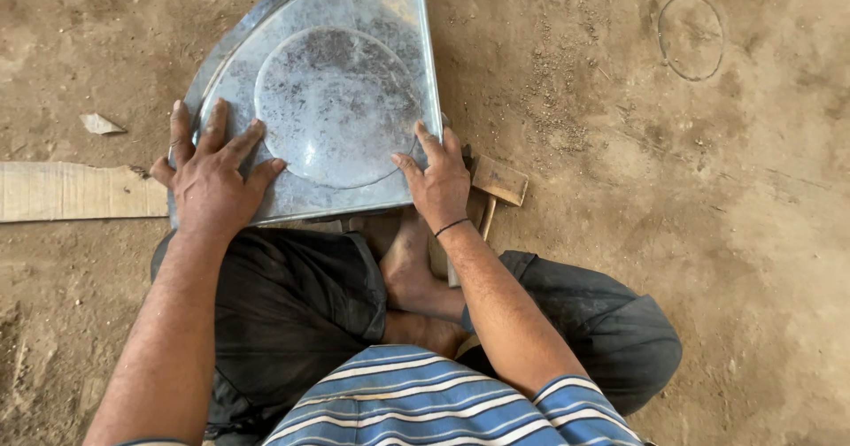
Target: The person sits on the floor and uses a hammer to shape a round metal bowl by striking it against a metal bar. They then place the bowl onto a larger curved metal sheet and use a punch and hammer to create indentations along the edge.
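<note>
A galvanized metal sheet (345,8) with one rounded corner lies on the dirt floor in front of me. A round metal disc (336,101) rests on top of it. My left hand (212,176) lies flat on the sheet's lower left part, fingers spread and touching the disc's edge. At the sheet's lower right corner, my right hand (438,180) presses down with its fingertips beside the disc. Neither hand grips anything.
A wooden mallet (498,185) lies just right of my right hand. A cardboard strip (75,191) sits on the floor at left, with a small scrap (100,124) above it. A circle mark (691,37) is on the dirt at upper right. My bare foot (409,269) is under the sheet's edge.
</note>
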### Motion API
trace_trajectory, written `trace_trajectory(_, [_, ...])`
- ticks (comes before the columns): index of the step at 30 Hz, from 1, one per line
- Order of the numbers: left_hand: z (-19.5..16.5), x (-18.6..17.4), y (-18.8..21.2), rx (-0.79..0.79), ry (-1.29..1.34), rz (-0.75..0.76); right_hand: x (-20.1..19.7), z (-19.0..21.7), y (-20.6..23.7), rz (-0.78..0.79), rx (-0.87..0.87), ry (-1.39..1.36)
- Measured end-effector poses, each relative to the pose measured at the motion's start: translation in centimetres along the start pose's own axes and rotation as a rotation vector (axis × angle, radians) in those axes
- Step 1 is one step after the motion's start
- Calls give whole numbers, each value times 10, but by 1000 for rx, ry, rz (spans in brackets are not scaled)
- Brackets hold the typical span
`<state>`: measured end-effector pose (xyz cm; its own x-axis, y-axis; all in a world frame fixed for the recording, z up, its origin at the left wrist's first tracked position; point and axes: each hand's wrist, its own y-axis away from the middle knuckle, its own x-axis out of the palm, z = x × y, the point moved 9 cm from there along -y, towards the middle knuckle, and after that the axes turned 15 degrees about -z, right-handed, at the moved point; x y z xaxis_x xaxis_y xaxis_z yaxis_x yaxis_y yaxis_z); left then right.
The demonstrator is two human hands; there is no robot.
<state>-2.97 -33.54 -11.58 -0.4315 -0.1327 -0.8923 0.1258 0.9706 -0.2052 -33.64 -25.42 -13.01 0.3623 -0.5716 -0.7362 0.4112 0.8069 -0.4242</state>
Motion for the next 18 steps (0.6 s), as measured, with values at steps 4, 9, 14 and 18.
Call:
trace_trajectory(4, [0,3,3,22,-20,12,1,-4,1,41,41,-11])
trace_trajectory(9, [4,4,4,18,-5,5,1,-5,0,62,67,-35])
trace_trajectory(14, [5,2,3,17,17,-8,1,-1,0,95,123,-98])
trace_trajectory(18, [7,-4,-1,20,-38,-25,-9,17,-5,-15,-14,-92])
